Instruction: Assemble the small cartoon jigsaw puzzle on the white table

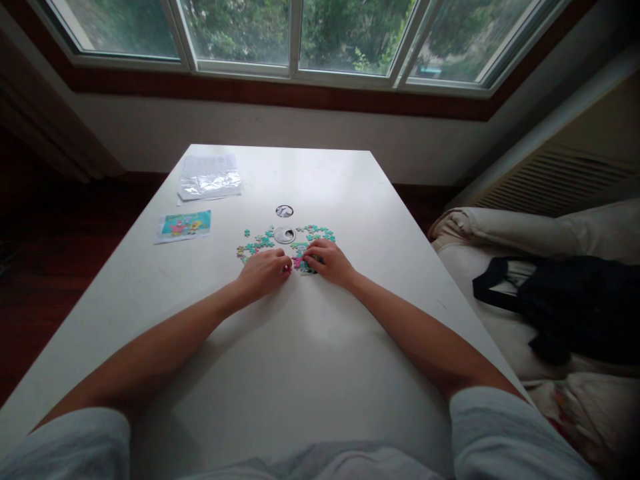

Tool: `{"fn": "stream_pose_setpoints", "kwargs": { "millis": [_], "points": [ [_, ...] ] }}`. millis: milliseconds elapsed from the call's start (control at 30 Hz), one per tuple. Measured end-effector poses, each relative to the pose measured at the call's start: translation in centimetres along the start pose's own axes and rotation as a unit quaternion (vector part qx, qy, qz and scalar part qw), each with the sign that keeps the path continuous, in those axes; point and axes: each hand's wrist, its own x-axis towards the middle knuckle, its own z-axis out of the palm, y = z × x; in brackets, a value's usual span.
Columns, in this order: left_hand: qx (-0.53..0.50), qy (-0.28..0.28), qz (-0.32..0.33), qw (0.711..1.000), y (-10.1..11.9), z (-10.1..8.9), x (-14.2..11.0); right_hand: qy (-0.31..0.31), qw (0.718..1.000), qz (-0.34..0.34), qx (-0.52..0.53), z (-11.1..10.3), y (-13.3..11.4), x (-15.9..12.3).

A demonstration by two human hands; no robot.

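Observation:
Small jigsaw puzzle pieces in green, teal and yellow lie scattered near the middle of the white table. My left hand is closed in a pinch, with a small pink puzzle piece showing at its fingertips. Between my hands is a joined cluster of pieces, pink and green in part. My right hand has its fingers pinched together at the right side of that cluster and covers some of it. More teal pieces lie just beyond my right hand.
A round metal lid-like disc lies among the pieces, with another round disc farther back. At the left are a colourful cartoon picture sheet and a clear plastic bag. Dark clothing lies on a pale sofa at right.

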Motion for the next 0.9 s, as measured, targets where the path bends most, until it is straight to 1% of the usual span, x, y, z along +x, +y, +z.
{"fn": "stream_pose_setpoints", "kwargs": {
  "millis": [267,400,533,633,700,900],
  "points": [
    [-0.043,-0.009,-0.018,0.999,-0.3,0.0,0.3,-0.001,1.000,0.005,0.004,-0.1,0.0,0.0],
    [-0.088,-0.001,-0.033,0.996,-0.5,0.2,0.3,-0.003,1.000,0.007,0.006,-0.2,-0.2,0.0],
    [-0.186,0.005,-0.048,0.981,-0.9,0.9,0.5,-0.005,1.000,0.008,0.008,-0.2,-0.3,0.0],
    [-0.252,0.028,-0.058,0.966,-1.3,1.2,0.8,-0.006,1.000,0.008,0.007,-0.2,-0.2,-0.1],
    [-0.272,0.039,-0.067,0.959,-1.6,1.3,1.0,-0.005,1.000,0.007,0.007,-0.2,-0.1,-0.1],
    [-0.289,0.058,-0.097,0.951,-1.7,1.2,1.1,-0.002,1.000,0.005,0.008,0.0,0.1,-0.1]
  ]
}}
